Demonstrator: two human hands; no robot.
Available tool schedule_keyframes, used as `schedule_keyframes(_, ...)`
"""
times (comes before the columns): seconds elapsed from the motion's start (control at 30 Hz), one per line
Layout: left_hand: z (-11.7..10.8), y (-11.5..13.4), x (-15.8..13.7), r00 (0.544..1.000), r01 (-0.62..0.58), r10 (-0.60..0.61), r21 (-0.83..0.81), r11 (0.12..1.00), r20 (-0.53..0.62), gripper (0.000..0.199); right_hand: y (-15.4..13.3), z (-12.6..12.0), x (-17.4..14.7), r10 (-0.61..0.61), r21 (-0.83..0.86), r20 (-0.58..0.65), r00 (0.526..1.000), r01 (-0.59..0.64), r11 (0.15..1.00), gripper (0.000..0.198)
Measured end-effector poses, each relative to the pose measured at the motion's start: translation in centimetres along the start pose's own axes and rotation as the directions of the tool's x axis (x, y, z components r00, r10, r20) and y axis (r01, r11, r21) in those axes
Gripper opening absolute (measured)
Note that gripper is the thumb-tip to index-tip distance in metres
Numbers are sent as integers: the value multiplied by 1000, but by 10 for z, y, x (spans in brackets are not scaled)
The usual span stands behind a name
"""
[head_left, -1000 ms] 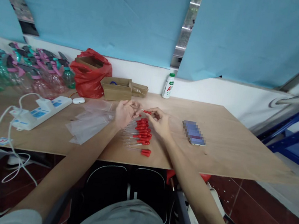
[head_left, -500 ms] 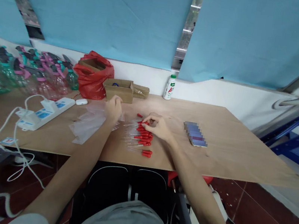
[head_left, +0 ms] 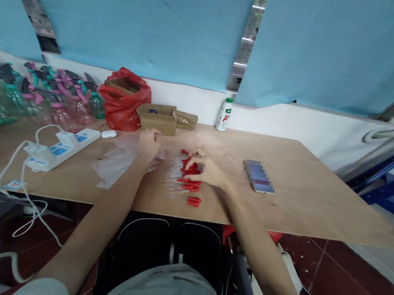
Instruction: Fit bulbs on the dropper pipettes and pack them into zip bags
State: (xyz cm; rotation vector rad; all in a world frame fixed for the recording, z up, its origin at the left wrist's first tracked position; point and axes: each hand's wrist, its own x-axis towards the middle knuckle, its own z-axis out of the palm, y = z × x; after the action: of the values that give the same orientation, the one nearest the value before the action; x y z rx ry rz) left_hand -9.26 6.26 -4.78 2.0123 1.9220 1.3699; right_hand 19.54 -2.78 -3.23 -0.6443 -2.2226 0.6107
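Observation:
A pile of droppers with red bulbs (head_left: pixel 192 187) and thin clear stems lies on the wooden table, stems pointing left. Over the upper part of this pile is my right hand (head_left: pixel 210 170), its thumb and forefinger apart around the red bulbs, with no dropper seen lifted. Further left, my left hand (head_left: pixel 148 144) rests at the far end of flat clear plastic bags (head_left: pixel 112 164). Its fingers are curled, and what they hold, if anything, is hidden. One red bulb (head_left: pixel 185 151) lies at the far end of the pile.
An open cardboard box (head_left: pixel 158 121) and a red plastic bag (head_left: pixel 124 106) stand at the back. Left are a white power strip (head_left: pixel 64 149) with cables and several spray bottles (head_left: pixel 51 99). A white bottle (head_left: pixel 224 115) and a phone (head_left: pixel 258 177) are to the right.
My right hand's thumb and forefinger have spread apart over the red bulbs and shifted slightly nearer to me. My left hand stays by the bags, its fingers slightly shifted.

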Motion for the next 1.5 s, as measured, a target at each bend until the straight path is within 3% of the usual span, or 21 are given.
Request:
schedule_keyframes(0.13,-9,-10,5,999,50,-50,85,995,3,40,-9,-2,2,4,8,-84,996,-4,1000,17)
schedule_keyframes(0.27,-11,-13,8,989,98,-123,253,963,85,35,-7,-6,5,-7,-57,-252,968,-8,998,29)
schedule_keyframes(0.4,-2,-3,4,966,-41,-48,332,943,256,40,3,-8,6,-2,-127,-373,928,-48,991,43)
schedule_keyframes(0.53,11,9,-1,914,-102,-71,395,913,400,35,12,-9,5,7,-151,-407,914,-75,986,48)
schedule_keyframes(0.7,20,16,-6,908,-205,9,427,880,418,19,20,-7,5,25,-157,-424,905,-101,982,50)
schedule_keyframes(0.87,20,22,-11,917,-297,144,393,870,373,27,22,-7,5,50,-135,-459,887,-125,983,50)
schedule_keyframes(1.0,18,28,-8,955,-276,236,247,929,177,23,23,-8,5,59,-128,-473,879,-135,983,51)
schedule_keyframes(1.1,19,28,-2,964,-265,265,39,964,5,14,23,-9,5,67,-131,-470,880,-144,981,52)
schedule_keyframes(1.23,20,28,2,954,-278,217,-337,900,-208,11,23,-9,5,68,-137,-470,880,-149,979,50)
schedule_keyframes(1.37,21,42,-3,954,-298,243,-613,732,-174,38,24,-8,5,85,-138,-476,876,-170,976,37)
schedule_keyframes(1.5,22,64,-14,973,-206,207,-780,591,-100,36,28,-4,5,145,-52,-483,864,-193,980,29)
